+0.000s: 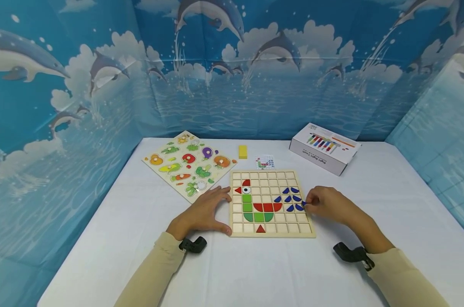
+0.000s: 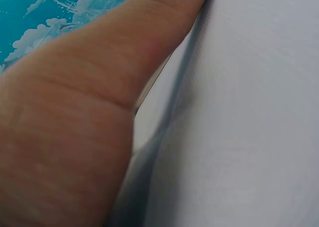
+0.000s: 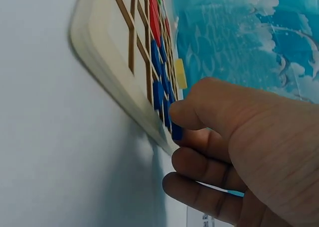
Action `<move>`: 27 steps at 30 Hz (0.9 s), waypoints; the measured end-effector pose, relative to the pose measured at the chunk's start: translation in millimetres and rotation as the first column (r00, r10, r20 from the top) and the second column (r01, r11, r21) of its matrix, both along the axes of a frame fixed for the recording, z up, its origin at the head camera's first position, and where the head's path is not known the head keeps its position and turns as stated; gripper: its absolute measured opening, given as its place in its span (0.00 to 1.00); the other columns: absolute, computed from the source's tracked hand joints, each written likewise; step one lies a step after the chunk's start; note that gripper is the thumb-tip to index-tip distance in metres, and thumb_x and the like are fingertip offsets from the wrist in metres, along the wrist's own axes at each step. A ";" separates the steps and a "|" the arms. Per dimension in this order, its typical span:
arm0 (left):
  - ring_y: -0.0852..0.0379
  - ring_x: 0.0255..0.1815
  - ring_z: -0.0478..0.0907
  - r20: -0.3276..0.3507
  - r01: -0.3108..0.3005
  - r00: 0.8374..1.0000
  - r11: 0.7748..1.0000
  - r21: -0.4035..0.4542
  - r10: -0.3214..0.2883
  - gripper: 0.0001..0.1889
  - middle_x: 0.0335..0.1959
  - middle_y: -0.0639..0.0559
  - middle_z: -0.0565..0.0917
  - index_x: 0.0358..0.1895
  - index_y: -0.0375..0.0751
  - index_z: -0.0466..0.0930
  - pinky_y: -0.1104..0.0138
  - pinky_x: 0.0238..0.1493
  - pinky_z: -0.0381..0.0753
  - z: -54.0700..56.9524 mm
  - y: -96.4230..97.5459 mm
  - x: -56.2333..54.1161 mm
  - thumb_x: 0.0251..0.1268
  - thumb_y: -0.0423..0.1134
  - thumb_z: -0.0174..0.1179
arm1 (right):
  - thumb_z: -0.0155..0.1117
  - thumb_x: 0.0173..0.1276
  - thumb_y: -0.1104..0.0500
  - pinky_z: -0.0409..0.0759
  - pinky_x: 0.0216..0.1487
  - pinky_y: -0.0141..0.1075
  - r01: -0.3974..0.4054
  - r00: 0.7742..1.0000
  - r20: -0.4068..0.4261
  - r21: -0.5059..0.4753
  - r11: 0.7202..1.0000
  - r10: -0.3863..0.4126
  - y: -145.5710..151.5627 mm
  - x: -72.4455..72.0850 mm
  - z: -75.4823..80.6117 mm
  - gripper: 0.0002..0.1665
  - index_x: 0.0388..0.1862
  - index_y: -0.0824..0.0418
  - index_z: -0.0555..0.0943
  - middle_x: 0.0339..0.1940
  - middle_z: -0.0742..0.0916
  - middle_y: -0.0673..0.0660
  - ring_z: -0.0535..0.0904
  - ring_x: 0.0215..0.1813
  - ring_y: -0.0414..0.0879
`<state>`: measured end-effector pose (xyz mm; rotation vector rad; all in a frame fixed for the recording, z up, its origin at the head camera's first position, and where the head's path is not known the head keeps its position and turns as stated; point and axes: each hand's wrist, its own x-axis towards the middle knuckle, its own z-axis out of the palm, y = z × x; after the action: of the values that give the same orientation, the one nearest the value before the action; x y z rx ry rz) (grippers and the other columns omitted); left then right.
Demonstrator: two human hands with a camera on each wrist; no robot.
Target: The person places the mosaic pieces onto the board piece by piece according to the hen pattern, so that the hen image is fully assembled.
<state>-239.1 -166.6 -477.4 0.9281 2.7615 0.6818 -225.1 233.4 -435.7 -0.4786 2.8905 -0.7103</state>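
Observation:
A wooden grid board (image 1: pixel 282 235) lies on the table, with red, green and blue pieces forming a bird shape. My right hand (image 1: pixel 329 205) is at its right edge and pinches a blue piece (image 3: pixel 177 132) between thumb and index finger, by the other blue pieces (image 1: pixel 287 198). The remaining right fingers are loosely curled. At the board's left edge rests my left hand (image 1: pixel 203 213), thumb and fingers spread apart. In the left wrist view only the thumb side of that hand and white cloth show. A red triangle (image 1: pixel 260 229) sits in the bottom row.
Behind the left hand lies a vegetable puzzle board (image 1: pixel 166 179). A yellow block (image 1: pixel 243 152) and a small pattern card (image 1: pixel 264 162) are beyond the grid board. A white box (image 1: pixel 324 149) stands at the back right. Dolphin-print curtains (image 1: pixel 232 102) enclose the table.

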 end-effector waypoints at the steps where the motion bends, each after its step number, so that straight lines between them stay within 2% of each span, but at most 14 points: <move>1: 0.55 0.82 0.44 0.000 -0.001 1.000 1.000 -0.001 0.001 0.49 0.81 0.60 0.55 0.62 0.60 0.69 0.55 0.78 0.43 0.0 0.1 -0.2 0.34 0.81 0.69 | 0.74 0.62 0.61 0.80 0.38 0.39 -0.003 1.000 0.007 -0.005 1.000 0.003 -2.0 2.1 -0.1 0.07 0.34 0.59 0.82 0.29 0.81 0.49 0.75 0.36 0.47; 7: 0.56 0.82 0.43 0.008 -0.007 1.000 1.000 -0.010 0.007 0.49 0.81 0.62 0.54 0.62 0.61 0.69 0.54 0.78 0.44 0.4 1.2 -0.2 0.34 0.80 0.69 | 0.75 0.61 0.60 0.80 0.38 0.39 -0.031 1.000 0.006 0.008 0.999 0.031 -10.9 15.0 -1.2 0.08 0.33 0.56 0.81 0.28 0.80 0.47 0.75 0.35 0.45; 13: 0.57 0.82 0.43 0.012 -0.008 1.000 1.000 -0.009 0.008 0.49 0.81 0.62 0.54 0.62 0.61 0.69 0.54 0.78 0.44 1.4 2.1 0.6 0.34 0.80 0.69 | 0.76 0.60 0.59 0.77 0.34 0.37 -0.053 0.999 -0.008 0.044 0.998 0.054 -14.7 23.1 -1.6 0.10 0.31 0.56 0.80 0.26 0.79 0.47 0.74 0.33 0.44; 27: 0.57 0.82 0.42 0.010 -0.009 1.000 1.000 -0.008 0.009 0.49 0.81 0.62 0.54 0.62 0.61 0.69 0.53 0.78 0.44 0.0 3.0 -1.6 0.34 0.80 0.69 | 0.76 0.59 0.59 0.78 0.36 0.38 -0.055 0.998 -0.012 0.068 0.996 0.056 -15.3 25.1 -2.9 0.10 0.31 0.55 0.80 0.27 0.79 0.46 0.73 0.34 0.44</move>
<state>-240.7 -163.6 -477.4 0.9084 2.7590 0.6751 -199.9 218.1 -438.6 -0.5547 2.8913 -0.6009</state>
